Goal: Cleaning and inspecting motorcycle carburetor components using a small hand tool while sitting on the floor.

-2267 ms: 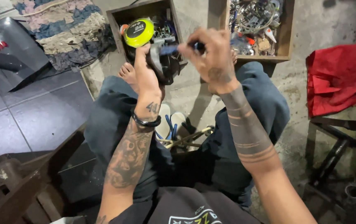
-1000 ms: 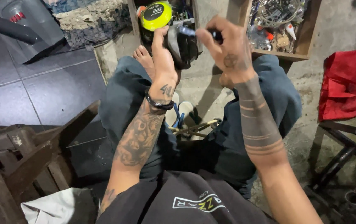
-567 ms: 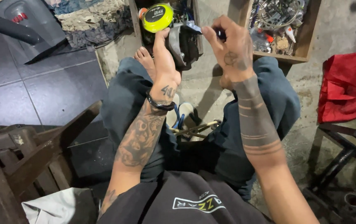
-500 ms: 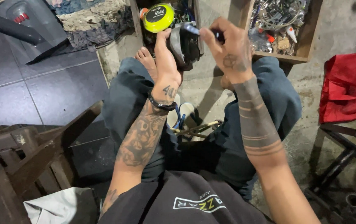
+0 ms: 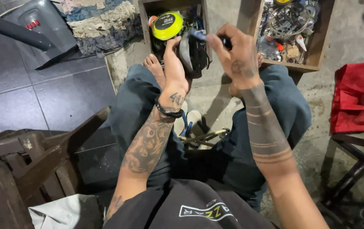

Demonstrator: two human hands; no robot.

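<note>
A seated person worked over two open wooden boxes on a concrete floor.

The right-hand wooden box was crammed with tangled metal parts and small tools. The left-hand wooden box held a round yellow-green tape reel. Above it, the left hand gripped a dark grey device. The right hand had its fingers pinched narrowly on a slim blue-tipped tool touching the device.

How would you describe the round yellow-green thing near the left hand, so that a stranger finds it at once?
Start at the open wooden box on the floor beyond the person's knees, the left one of two. At its near edge, just above the left hand, lies the round thing. It is a bright yellow-green disc with a dark centre, the only vivid colour among dark tools.
</note>
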